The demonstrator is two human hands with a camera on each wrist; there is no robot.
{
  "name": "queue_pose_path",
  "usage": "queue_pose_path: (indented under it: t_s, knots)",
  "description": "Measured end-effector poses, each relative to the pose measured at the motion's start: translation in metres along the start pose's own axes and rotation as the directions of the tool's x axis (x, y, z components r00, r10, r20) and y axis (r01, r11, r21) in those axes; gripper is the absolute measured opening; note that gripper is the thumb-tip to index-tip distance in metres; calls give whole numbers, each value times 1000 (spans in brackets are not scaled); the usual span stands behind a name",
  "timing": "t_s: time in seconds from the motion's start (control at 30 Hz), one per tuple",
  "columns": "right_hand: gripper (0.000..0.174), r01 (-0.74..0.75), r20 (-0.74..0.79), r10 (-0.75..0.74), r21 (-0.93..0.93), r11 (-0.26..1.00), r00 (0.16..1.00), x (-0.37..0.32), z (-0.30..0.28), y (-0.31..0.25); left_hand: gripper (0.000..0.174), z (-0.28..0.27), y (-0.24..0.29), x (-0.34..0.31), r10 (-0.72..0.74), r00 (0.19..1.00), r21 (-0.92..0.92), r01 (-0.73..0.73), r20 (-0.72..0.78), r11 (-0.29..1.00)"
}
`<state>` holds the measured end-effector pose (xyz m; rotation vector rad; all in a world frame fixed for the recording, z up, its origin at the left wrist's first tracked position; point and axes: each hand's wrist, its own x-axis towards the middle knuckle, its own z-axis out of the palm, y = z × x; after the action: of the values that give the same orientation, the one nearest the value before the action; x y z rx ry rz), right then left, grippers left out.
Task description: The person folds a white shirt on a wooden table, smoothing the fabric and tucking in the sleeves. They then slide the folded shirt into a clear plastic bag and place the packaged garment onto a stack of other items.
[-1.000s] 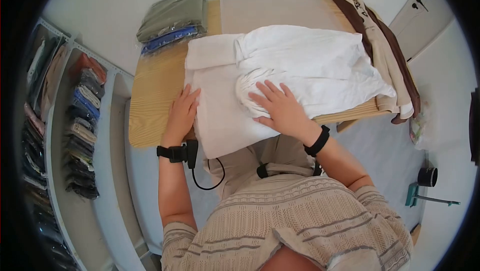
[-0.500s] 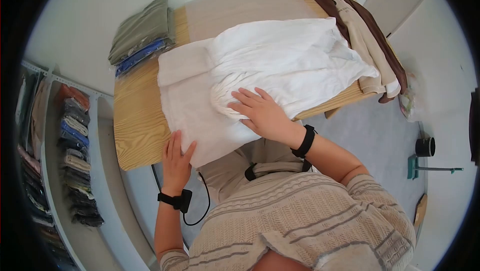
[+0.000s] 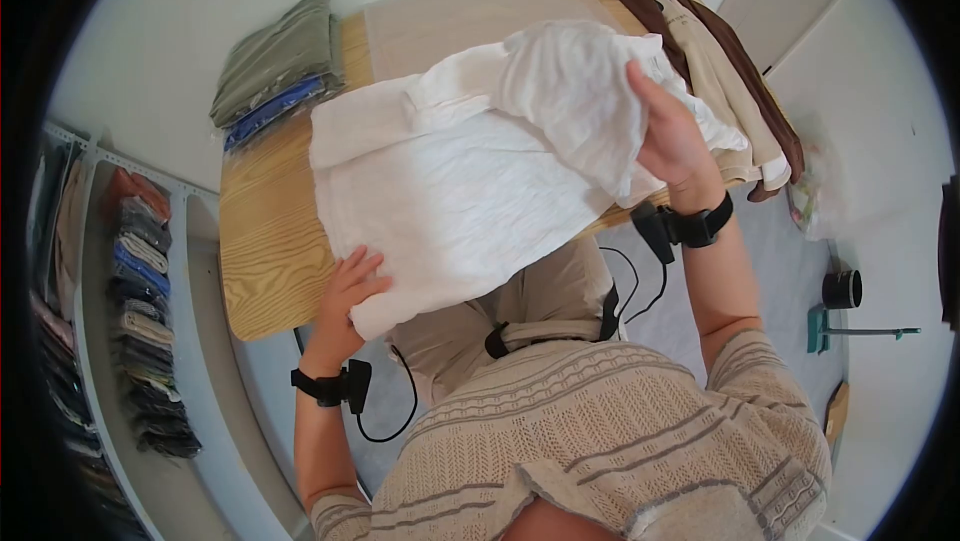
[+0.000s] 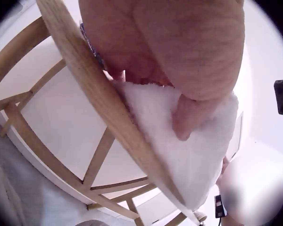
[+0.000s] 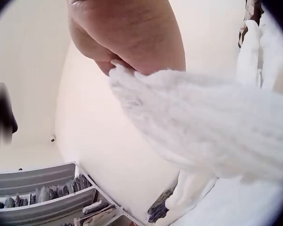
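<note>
A white, soft, fleecy garment [image 3: 470, 206] is spread over the wooden table, its near-left part hanging past the front edge. My right hand [image 3: 680, 146] grips a raised, bunched part [image 3: 575, 91] of it above the right side, thumb uppermost. In the right wrist view, the fluffy fabric [image 5: 193, 113] trails from under the palm, and most fingers are hidden. My left hand [image 3: 350, 296] rests at the near-left corner with relaxed fingers touching the fabric. In the left wrist view, its thumb [image 4: 184, 120] lies against the hanging white cloth [image 4: 203, 146].
Folded grey-green and blue bagged clothes [image 3: 285, 61] lie at the table's back left. A brown-and-beige garment [image 3: 715, 61] drapes over the right end. Shelves [image 3: 150, 311] of bagged clothes stand at left. Wooden table legs [image 4: 99, 155] show below. Cables hang from both wrist straps.
My right hand, earlier flat on the ruffled white fabric, has gripped part of it and raised it to the right, uncovering the layer below. My left hand has shifted to the near-left corner.
</note>
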<state>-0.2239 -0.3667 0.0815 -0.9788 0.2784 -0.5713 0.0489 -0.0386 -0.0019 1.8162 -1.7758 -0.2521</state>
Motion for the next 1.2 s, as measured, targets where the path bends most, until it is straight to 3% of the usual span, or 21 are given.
queue_pose_path:
  t_s: [0.1,0.17,0.2,0.23,0.27,0.3,0.43,0.5,0.63,0.7,0.8,0.9,1.07,1.13,1.17,1.2]
  knots:
    - [43,43,-18,-43,3,999,999,-1,-6,-10,34,-5,-3,5,-18,1000,-135,20,14,991]
    - [42,50,-31,-51,-7,999,998,0,-8,-10,27,-8,-8,6,-173,984,-349,177,45,920]
    - [42,23,-35,-23,-12,1000,999,0,-8,-9,27,-6,-10,8,-173,984,-348,176,41,921]
    - [41,-6,-36,6,-15,1000,999,1,-7,-7,25,-2,-11,11,-375,926,-450,319,-39,834]
    - [41,-7,-26,7,-15,1000,1000,1,-3,-6,27,0,-10,14,-568,818,-557,429,-95,711]
    - [41,-7,-39,6,-20,1000,999,1,2,-4,36,-7,3,24,-588,804,-527,463,-88,712]
    - [42,-12,-110,4,-72,997,994,4,14,3,37,-5,-19,46,-599,799,-562,474,-50,678]
    - [43,7,-85,-14,-79,997,996,6,10,3,37,-8,-17,56,-639,767,-638,522,60,566]
    - [44,51,-65,-57,-97,994,996,3,13,-6,37,4,-45,59,-634,773,-671,478,14,568]
    - [45,52,-69,-60,-108,993,996,1,17,-7,37,7,-47,61,-710,700,-648,504,-81,571]
    - [45,42,-58,-50,-129,991,997,2,18,-5,38,12,-56,62,-756,651,-647,550,-64,528]
    - [45,19,-41,-25,-143,990,999,6,20,2,39,10,-58,65,-706,703,-551,559,-80,619]
    - [47,55,-31,-62,-215,975,998,19,43,11,42,7,-64,72,-733,680,-562,596,-27,574]
    - [50,87,0,-97,-446,891,995,23,57,19,44,10,-77,74,-722,692,-583,585,-3,563]
    - [50,88,5,-96,-446,891,995,23,67,27,45,11,-85,75,-721,693,-550,607,14,573]
    - [51,101,-9,-152,-708,699,988,21,77,39,46,11,-89,75,-719,694,-516,627,30,584]
